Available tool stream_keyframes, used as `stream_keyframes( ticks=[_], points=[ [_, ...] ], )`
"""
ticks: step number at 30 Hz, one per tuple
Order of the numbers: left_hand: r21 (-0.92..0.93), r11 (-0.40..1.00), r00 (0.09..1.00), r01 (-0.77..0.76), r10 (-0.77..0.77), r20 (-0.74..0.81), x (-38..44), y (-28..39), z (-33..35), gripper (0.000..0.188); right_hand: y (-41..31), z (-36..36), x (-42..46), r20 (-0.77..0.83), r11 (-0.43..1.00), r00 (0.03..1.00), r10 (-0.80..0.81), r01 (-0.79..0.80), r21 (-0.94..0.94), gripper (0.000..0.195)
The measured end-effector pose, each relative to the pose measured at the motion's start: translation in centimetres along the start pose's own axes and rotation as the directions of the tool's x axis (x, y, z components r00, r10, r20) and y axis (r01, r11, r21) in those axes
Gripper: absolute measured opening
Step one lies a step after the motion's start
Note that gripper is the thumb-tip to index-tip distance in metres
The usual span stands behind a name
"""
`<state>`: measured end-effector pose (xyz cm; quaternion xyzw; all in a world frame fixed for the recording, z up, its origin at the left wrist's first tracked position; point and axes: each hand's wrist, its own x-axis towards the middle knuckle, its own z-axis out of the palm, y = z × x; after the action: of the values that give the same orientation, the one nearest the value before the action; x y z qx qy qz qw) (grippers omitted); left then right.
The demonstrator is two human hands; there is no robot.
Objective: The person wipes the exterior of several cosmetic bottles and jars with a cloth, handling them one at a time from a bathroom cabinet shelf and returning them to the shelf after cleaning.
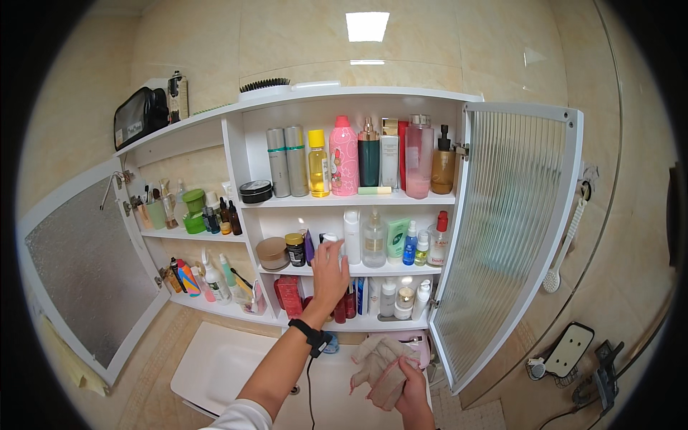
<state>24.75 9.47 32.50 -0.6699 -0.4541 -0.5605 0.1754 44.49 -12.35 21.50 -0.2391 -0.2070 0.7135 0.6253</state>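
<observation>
My left hand [329, 272] reaches up to the middle shelf of a white wall cabinet [344, 202]. Its fingertips are at a white-topped container [330, 236], which the hand mostly covers; whether they grip it cannot be made out. Just right of these fingers stands a tall white bottle [352, 237], and to the left are a purple tube [309, 247] and a dark jar with a gold lid [295, 249]. Lower down, my right hand [413, 389] holds a crumpled beige cloth [384, 371] with reddish edging, in front of the washbasin.
A ribbed-glass door [500, 231] swings out on the right, a frosted door [97, 269] on the left. Bottles crowd the upper shelf, including a pink one [344, 156]. Beneath the cabinet is a white washbasin [215, 365]. A black cable [310, 392] hangs from my left wristband.
</observation>
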Motion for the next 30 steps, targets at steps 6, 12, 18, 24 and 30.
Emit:
stream_keyframes(
  ticks=[6,12,18,24,30],
  points=[
    [0.229,0.969,0.995,0.09,-0.097,0.019,3.8,1.8,0.5,0.061,0.7,0.2,0.1,0.021,1.0,1.0,0.0,0.0,0.002,0.044],
    [0.27,0.943,0.97,0.194,-0.225,0.089,5.6,0.8,2.6,0.067,0.3,0.1,-0.8,0.022,1.0,1.0,-0.001,0.001,-0.003,0.046],
    [0.217,0.959,0.978,0.181,-0.199,0.066,5.9,0.6,2.8,0.058,-0.4,0.4,-1.5,0.015,0.999,1.0,-0.016,0.016,-0.037,0.048],
    [0.128,0.969,0.977,0.211,-0.211,-0.011,4.8,0.5,2.1,0.057,-0.5,0.1,-1.9,-0.02,0.997,1.0,0.01,-0.011,-0.072,0.047],
    [-0.011,0.965,0.964,0.262,-0.262,-0.055,2.8,1.3,0.1,0.056,-0.4,-0.3,-2.5,-0.013,0.997,0.999,-0.053,0.052,-0.059,0.055]
  ],
)
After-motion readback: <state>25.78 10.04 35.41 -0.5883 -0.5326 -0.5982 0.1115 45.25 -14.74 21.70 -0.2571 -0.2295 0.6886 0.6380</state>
